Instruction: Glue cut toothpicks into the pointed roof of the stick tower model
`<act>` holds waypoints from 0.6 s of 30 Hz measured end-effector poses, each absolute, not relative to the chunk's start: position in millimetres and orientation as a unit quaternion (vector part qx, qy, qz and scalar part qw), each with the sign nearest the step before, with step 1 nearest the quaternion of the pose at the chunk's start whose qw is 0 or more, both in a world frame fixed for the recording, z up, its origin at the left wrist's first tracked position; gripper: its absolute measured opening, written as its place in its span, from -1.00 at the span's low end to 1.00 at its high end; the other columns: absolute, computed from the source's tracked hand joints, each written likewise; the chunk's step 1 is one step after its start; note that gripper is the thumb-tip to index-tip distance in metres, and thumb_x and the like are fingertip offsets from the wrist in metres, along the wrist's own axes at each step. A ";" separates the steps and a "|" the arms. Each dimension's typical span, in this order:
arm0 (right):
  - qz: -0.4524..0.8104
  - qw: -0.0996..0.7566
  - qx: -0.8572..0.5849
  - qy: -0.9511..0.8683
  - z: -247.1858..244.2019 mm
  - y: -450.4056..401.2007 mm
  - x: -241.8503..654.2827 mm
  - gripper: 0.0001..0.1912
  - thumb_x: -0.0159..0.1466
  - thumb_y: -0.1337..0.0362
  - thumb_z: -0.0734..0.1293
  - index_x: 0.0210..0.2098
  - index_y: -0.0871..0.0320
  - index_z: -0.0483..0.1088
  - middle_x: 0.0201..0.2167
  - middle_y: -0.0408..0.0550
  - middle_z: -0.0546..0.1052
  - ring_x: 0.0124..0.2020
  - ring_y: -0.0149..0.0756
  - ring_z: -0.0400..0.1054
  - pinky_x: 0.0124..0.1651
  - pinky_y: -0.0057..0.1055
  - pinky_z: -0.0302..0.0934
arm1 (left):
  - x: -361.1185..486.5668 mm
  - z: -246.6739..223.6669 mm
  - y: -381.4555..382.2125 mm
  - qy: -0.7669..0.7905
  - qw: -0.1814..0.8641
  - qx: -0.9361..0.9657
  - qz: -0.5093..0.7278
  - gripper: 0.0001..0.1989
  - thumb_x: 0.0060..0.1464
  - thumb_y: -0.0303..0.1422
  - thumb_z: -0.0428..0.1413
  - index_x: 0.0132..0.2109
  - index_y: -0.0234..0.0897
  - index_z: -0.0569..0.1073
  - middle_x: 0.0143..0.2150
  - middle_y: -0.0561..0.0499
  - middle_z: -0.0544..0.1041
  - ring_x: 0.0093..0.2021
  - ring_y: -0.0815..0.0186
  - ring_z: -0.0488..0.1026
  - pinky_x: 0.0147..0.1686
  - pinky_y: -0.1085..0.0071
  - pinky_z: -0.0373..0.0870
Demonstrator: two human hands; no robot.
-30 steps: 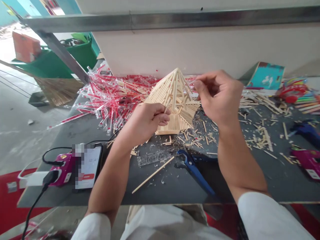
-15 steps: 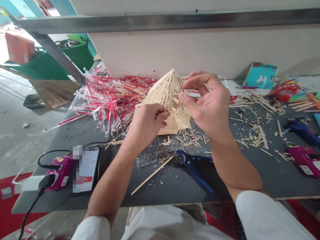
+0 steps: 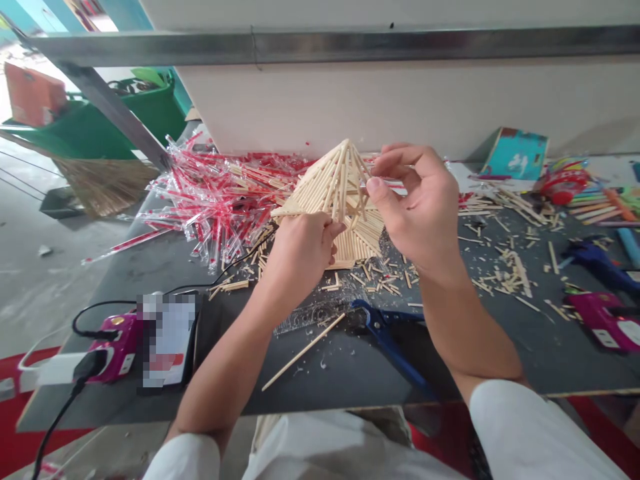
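Observation:
A peaked, roof-like model [image 3: 315, 185] of pale wooden sticks is held up over the desk, its tip pointing upward. My left hand [image 3: 303, 250] is closed on its lower front edge. With thumb and fingers bent in a pinch, my right hand [image 3: 417, 200] is at the end of a slanting stick on the model's right side. The fingers partly hide that contact. Below and behind the raised model lies another piece of side-by-side sticks [image 3: 363, 243], partly covered by the model and my left hand.
Red-and-clear wrapped sticks [image 3: 215, 200] are heaped at left. Nearer me lie a clear ruler [image 3: 305, 317], a single stick [image 3: 303, 352] and a blue-handled cutter [image 3: 395, 350]. Stick offcuts [image 3: 505, 270] litter the right side. A phone [image 3: 173, 340] and purple power strips [image 3: 117, 343] flank the desk.
My right thumb and fingers have shifted slightly right along the model's edge. My left hand has moved a little to the right, still on the model. The view has shifted slightly.

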State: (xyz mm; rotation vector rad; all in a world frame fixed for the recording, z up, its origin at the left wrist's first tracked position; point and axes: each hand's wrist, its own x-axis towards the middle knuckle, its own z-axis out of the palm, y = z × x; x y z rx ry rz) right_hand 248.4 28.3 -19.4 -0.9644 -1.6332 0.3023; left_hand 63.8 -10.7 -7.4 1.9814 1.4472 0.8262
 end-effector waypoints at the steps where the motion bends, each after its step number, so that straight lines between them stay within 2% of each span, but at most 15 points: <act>1: 0.127 0.572 -0.411 -0.698 -20.3 30.7 248.8 -0.81 0.38 0.14 0.36 -0.02 -0.05 0.43 0.09 0.04 0.47 0.13 -0.11 0.45 0.17 -0.12 0.50 | 63.2 -7.0 -11.3 0.535 0.259 0.745 0.302 -0.69 0.34 -0.33 0.05 -0.40 -0.24 0.45 -0.54 0.04 0.56 -0.53 0.35 0.52 -0.39 0.37 0.36; 3: 0.134 0.569 -0.414 -0.698 -22.5 35.4 248.0 -0.79 0.39 0.13 0.34 0.01 -0.07 0.42 0.10 0.02 0.48 0.12 -0.12 0.47 0.17 -0.12 0.50 | 61.9 -6.1 -12.6 0.531 0.244 0.757 0.293 -0.74 0.34 -0.37 0.03 -0.37 -0.24 0.43 -0.50 0.03 0.57 -0.50 0.34 0.53 -0.38 0.37 0.33; 9: 0.181 0.571 -0.396 -0.696 -28.9 51.7 243.0 -0.66 0.39 0.11 0.33 0.15 -0.15 0.33 0.23 -0.05 0.42 0.06 -0.18 0.50 -0.08 -0.22 0.60 | 62.4 -8.6 -11.3 0.540 0.197 0.768 0.281 -0.72 0.35 -0.33 0.03 -0.36 -0.26 0.46 -0.51 -0.02 0.56 -0.47 0.29 0.52 -0.33 0.33 0.30; 14: 0.190 0.586 -0.408 -0.673 -37.6 65.4 247.3 -0.56 0.34 0.15 0.38 0.19 -0.14 0.30 0.22 -0.01 0.42 0.04 -0.17 0.51 -0.07 -0.21 0.59 | 66.2 -13.7 -8.1 0.560 0.157 0.760 0.289 -0.62 0.37 -0.20 0.03 -0.38 -0.26 0.53 -0.56 -0.03 0.54 -0.54 0.30 0.46 -0.34 0.30 0.30; 18: 0.163 0.604 -0.408 -0.666 -46.6 73.4 254.2 -0.48 0.32 0.17 0.40 0.24 -0.15 0.25 0.22 0.00 0.39 0.03 -0.17 0.52 0.08 -0.13 0.54 | 70.4 -14.1 -7.5 0.588 0.150 0.742 0.285 -0.64 0.37 -0.20 0.02 -0.34 -0.27 0.52 -0.54 -0.03 0.55 -0.51 0.28 0.48 -0.36 0.31 0.29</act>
